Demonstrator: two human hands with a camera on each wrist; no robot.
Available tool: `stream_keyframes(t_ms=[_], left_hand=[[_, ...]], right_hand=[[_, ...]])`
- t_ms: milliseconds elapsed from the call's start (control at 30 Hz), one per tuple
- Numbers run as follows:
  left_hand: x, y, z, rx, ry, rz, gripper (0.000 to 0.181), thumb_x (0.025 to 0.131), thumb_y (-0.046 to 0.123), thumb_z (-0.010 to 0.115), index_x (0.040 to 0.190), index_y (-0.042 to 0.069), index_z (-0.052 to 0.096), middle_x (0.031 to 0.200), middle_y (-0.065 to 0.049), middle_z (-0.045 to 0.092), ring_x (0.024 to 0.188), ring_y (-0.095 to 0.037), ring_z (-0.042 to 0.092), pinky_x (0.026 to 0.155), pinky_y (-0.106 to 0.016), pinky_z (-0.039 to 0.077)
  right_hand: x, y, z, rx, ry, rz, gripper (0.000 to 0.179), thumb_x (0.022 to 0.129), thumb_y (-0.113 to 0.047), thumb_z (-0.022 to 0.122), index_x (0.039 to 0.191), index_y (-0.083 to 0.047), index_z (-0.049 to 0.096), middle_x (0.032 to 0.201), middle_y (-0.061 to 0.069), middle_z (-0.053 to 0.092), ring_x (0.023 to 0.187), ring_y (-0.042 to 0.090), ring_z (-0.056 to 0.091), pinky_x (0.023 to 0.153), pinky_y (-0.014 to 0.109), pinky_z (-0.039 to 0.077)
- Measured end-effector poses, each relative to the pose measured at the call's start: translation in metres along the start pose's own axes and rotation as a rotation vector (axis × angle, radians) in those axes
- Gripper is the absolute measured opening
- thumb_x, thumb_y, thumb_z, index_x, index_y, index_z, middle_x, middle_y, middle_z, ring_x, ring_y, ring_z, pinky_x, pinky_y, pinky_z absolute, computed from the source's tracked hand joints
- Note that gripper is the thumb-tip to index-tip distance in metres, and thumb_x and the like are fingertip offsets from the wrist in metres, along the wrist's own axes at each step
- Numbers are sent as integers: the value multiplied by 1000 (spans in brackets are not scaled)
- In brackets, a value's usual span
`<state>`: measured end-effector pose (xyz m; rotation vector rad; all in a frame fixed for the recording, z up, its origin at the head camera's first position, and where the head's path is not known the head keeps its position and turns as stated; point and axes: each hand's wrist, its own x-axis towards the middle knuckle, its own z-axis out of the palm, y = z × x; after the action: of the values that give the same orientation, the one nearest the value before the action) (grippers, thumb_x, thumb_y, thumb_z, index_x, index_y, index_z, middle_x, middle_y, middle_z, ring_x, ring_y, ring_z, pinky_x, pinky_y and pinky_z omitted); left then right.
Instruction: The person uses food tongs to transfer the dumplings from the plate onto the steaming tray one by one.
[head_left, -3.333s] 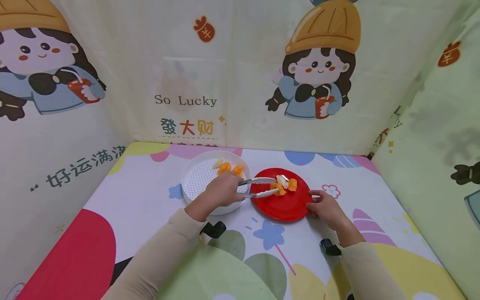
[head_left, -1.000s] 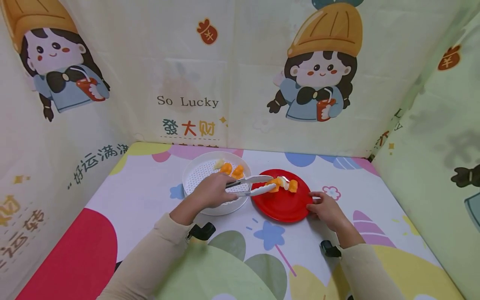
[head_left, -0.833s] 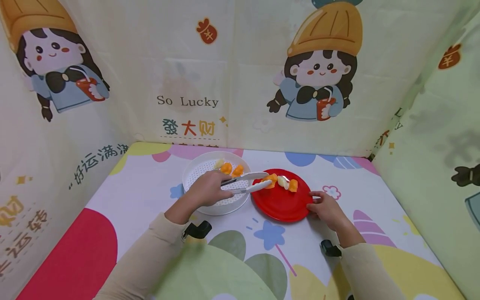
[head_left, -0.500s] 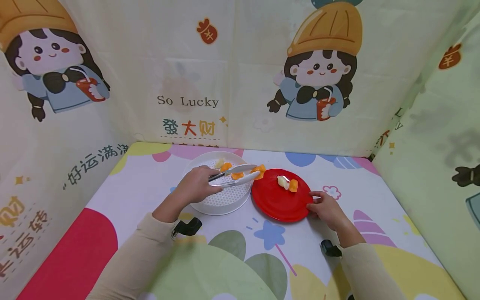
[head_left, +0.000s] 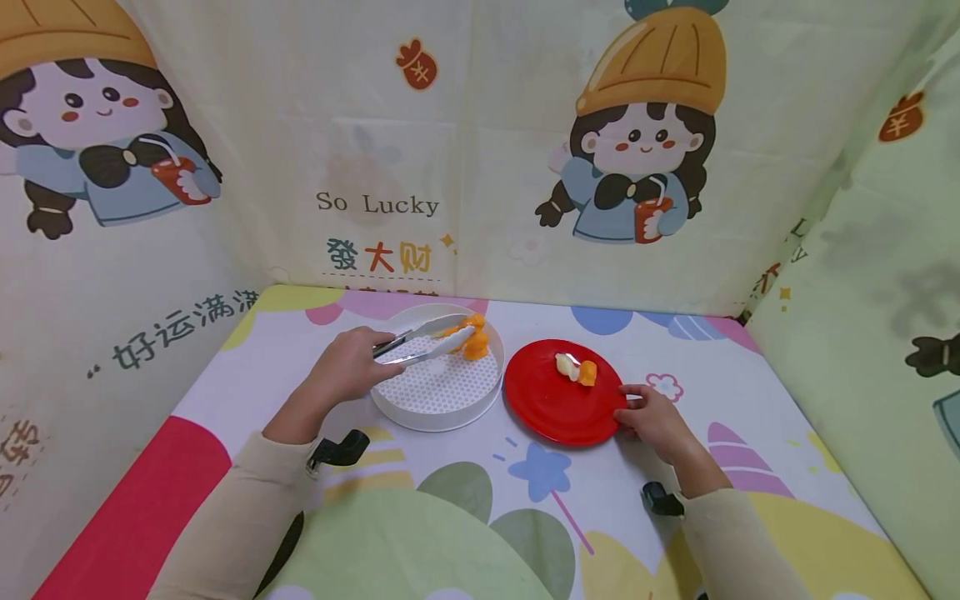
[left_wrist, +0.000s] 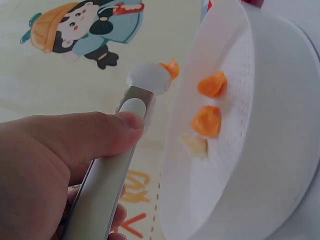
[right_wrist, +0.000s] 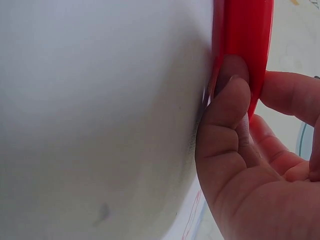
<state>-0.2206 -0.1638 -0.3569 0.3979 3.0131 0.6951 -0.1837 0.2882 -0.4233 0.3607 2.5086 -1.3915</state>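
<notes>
My left hand (head_left: 341,367) grips a pair of metal tongs (left_wrist: 107,175) with pale tips, the thumb pressed along one arm. Between the tips is an orange chunk (left_wrist: 171,69), held over the white round steamer tray (head_left: 435,421) with a perforated floor. Two more orange pieces (left_wrist: 206,121) and a pale piece (left_wrist: 195,145) lie in that tray; in the head view the tongs partly cover them. On the right, my right hand (head_left: 656,421) pinches the edge of a red plate (head_left: 562,417). A pale piece (head_left: 566,365) and an orange piece (head_left: 588,372) lie on it.
The patterned tablecloth (head_left: 480,533) spreads under both dishes, which stand side by side, close together. Printed cloth walls (head_left: 495,183) rise behind and along both sides of the table. Each wrist wears a small black camera (head_left: 341,448).
The tongs took hold of an orange chunk on the red plate, and my left hand has carried it leftward over the white tray. My right hand has stayed at the plate's edge.
</notes>
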Motion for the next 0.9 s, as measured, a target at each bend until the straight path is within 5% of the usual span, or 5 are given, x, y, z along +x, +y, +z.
stream_keyframes(t_ms=[333,533,900], left_hand=[[-7,-26,-9,9,-7,-100,62,88,30,75,137,-4,58,130,-27,60,106,-37,55,81,-46,48],[-8,-37,-9,-2,-31,-174,65,89,32,74,140,-4,54,132,-27,58,99,-35,53,65,-34,47],[-8,-43,-10,42,-43,-229,66,89,31,74,139,-7,53,126,-28,59,97,-35,52,64,-33,47]], right_hand=[[-1,0,0,0,-3,-8,61,96,-11,66,146,7,36,125,29,53,87,24,65,74,33,58],[-1,1,-1,-4,-1,-9,61,96,-11,66,146,6,37,126,29,52,88,24,65,74,33,58],[-1,1,0,-3,2,-16,60,96,-10,65,146,7,37,125,29,53,87,24,65,74,32,58]])
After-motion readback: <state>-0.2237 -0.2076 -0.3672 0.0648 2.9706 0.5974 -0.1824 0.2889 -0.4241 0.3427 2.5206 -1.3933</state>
